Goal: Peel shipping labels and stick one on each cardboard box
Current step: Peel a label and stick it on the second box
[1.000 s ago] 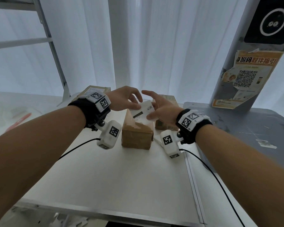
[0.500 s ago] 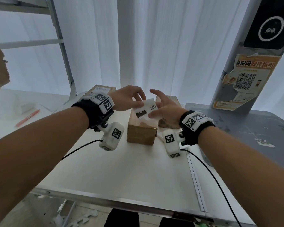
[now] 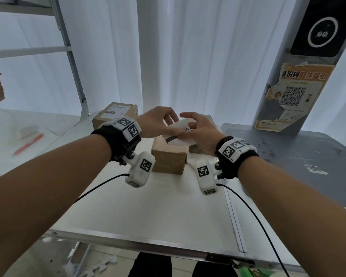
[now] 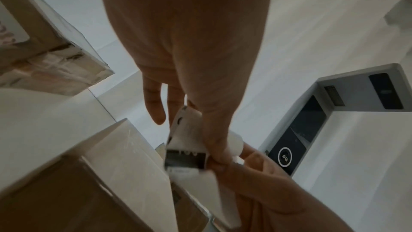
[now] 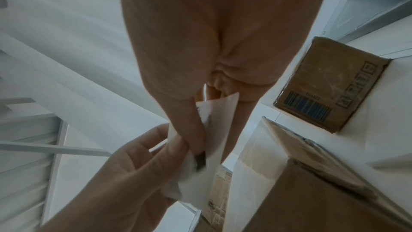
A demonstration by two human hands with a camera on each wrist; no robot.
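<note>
Head view: at frame centre, left hand [image 3: 158, 122] and right hand [image 3: 200, 128] had drawn closer, both pinching the label [image 3: 178, 132] above the middle box [image 3: 169, 158]; peeling was likely under way.

Wrist views: both thumbs clamped the label's corner.

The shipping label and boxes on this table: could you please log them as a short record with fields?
label: white shipping label, off the boxes, above the near box
left hand: left hand pinches the label
right hand: right hand pinches the label
near box: cardboard box, top partly hidden
far left box: labelled box, label on top
right box: printed box, barcode on its face
surface: white table
</note>
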